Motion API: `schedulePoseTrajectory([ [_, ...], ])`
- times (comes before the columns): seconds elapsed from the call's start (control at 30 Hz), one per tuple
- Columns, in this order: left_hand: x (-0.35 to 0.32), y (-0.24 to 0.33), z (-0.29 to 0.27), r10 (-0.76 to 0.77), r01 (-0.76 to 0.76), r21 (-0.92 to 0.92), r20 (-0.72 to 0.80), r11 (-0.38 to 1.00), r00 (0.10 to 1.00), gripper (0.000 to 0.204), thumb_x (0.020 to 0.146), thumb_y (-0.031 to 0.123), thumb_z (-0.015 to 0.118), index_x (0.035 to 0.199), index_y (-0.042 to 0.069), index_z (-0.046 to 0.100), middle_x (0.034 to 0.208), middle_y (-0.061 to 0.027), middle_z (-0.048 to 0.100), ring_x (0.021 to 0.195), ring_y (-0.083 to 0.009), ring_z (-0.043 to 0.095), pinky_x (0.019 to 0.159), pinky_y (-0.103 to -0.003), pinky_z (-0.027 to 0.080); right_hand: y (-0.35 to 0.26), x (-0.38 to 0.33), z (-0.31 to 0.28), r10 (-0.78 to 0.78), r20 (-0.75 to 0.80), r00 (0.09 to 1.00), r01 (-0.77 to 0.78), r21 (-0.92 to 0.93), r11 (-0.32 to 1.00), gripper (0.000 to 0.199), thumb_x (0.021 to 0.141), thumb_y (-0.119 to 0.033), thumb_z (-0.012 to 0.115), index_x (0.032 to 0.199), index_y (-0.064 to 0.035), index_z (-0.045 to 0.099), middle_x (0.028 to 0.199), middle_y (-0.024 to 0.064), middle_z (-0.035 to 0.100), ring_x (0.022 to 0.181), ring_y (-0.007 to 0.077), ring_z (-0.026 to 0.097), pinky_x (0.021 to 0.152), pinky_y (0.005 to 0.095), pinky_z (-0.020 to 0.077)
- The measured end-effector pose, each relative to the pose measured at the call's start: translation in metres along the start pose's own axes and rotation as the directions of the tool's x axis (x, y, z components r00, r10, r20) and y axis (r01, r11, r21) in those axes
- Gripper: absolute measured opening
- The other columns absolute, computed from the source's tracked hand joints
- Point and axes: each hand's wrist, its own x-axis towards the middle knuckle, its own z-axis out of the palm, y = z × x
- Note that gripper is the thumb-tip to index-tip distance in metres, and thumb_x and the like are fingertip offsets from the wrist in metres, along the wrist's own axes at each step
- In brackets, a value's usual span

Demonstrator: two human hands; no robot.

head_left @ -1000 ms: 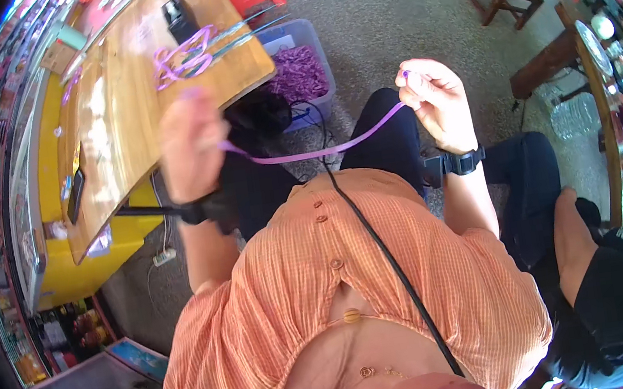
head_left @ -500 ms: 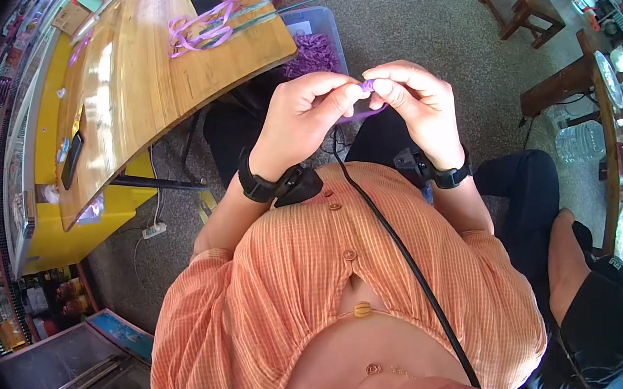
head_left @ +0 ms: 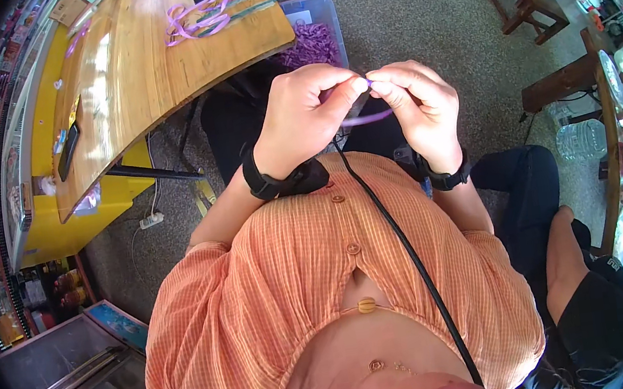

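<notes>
I see hands now drawn together at chest: left hand [head_left: 308, 112] and right hand [head_left: 413, 102] both pinching purple ribbon [head_left: 366, 117], no longer stretched wide. Folding step, I judge.

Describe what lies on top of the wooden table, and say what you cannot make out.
On the wooden table lie loops of purple ribbon, a dark flat object near its left edge and small bits too small to identify. The far end is cut off by the picture's rim.
</notes>
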Motion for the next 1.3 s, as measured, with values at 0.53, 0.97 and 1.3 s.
schedulePoseTrajectory([
  [0.53,-0.003,-0.016,0.000,-0.181,0.192,-0.177,0.079,0.965,0.980,0.011,0.091,0.010,0.067,0.092,0.002,0.074,0.076,-0.0065,0.072,0.067,-0.0104,0.065,0.062,-0.025,0.050,0.014,-0.009,0.016,0.196,0.009,0.981,-0.190,0.279,0.941,0.016,0.092,-0.001,0.065,0.107,0.0031,0.069,0.099,0.0103,0.068,0.082,0.0133,0.066,0.074,0.0243,0.0530],
  [0.97,0.009,-0.063,-0.008,-0.372,0.368,-0.230,0.030,0.901,0.928,0.022,0.095,0.022,0.066,0.090,0.001,0.073,0.069,0.0018,0.064,0.055,-0.0020,0.050,0.048,-0.021,0.039,0.061,0.005,0.043,0.296,0.088,0.951,-0.297,0.005,0.955,0.026,0.088,-0.003,0.072,0.113,-0.0005,0.070,0.100,0.0066,0.074,0.093,0.0110,0.069,0.083,0.0254,0.0549],
  [1.3,0.021,-0.100,-0.004,-0.044,-0.010,0.191,0.280,0.982,0.959,0.039,0.088,0.015,0.069,0.125,0.003,0.063,0.112,-0.0174,0.069,0.102,-0.0290,0.067,0.091,-0.036,0.052,0.142,0.076,0.037,0.295,0.030,0.955,-0.293,-0.042,0.955,0.019,0.093,-0.004,0.065,0.110,-0.0038,0.073,0.100,0.0069,0.075,0.090,0.0103,0.068,0.080,0.0240,0.0531],
])
